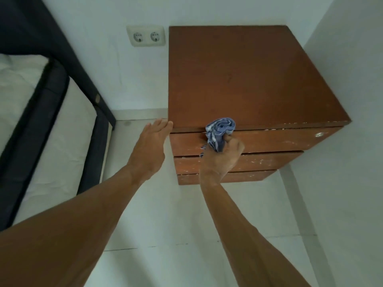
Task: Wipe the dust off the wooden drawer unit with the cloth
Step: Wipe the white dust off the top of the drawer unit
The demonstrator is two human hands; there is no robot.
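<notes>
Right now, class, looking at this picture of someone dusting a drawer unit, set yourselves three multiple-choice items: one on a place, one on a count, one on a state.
1. Where is the cloth pressed?
A. At the front edge of the drawer unit, by the top drawer
B. On the bed
C. On the wall socket

2. How many outlets does the wall socket have?
A. One
B. Two
C. Four

3. What is the left hand doing?
A. Gripping the cloth
B. Pulling a drawer open
C. Resting open against the unit's left front corner

Answers:
1 A, the bunched blue cloth sits at the front edge, above the top drawer front.
2 B, two round outlets sit side by side in one plate.
3 C, its fingers lie flat on the corner, while the right hand grips the cloth.
</notes>
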